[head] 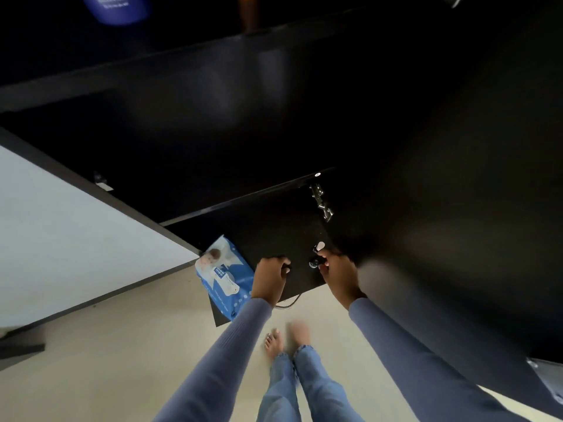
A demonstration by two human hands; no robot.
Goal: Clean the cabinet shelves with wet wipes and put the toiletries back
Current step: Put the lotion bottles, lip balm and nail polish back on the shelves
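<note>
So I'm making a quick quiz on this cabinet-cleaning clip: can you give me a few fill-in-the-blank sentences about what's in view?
1. The wet wipes pack, left of the left hand, is coloured ____ and white.
2. The person's sleeves are the colour ____.
3. The person's feet are ____, without shoes.
4. The right hand holds a small ____-coloured object.

Missing words: blue; purple; bare; dark
</note>
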